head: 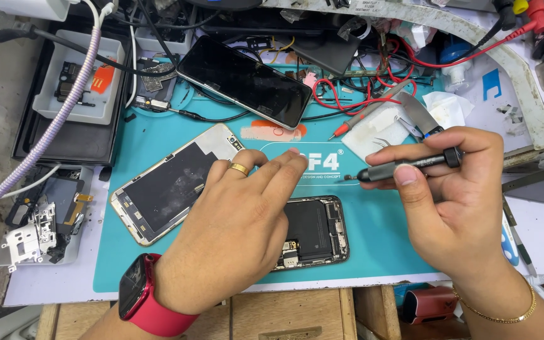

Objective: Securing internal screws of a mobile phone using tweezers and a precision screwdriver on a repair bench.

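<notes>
My left hand (237, 220), with a gold ring and a red watch on the wrist, rests flat over an opened phone body (316, 230) on the teal work mat (373, 245); its fingers reach toward the mat's middle. My right hand (448, 195) grips a dark precision screwdriver (404, 167), held level with its tip pointing left just above the mat. A detached phone screen (168, 182) lies face down left of my left hand.
A whole dark phone (243, 82) lies at the mat's back. A white tray (83, 75) with small parts sits at back left, a metal bracket (33, 236) at left. Red probe wires (360, 94), tweezers and tissue clutter the back right.
</notes>
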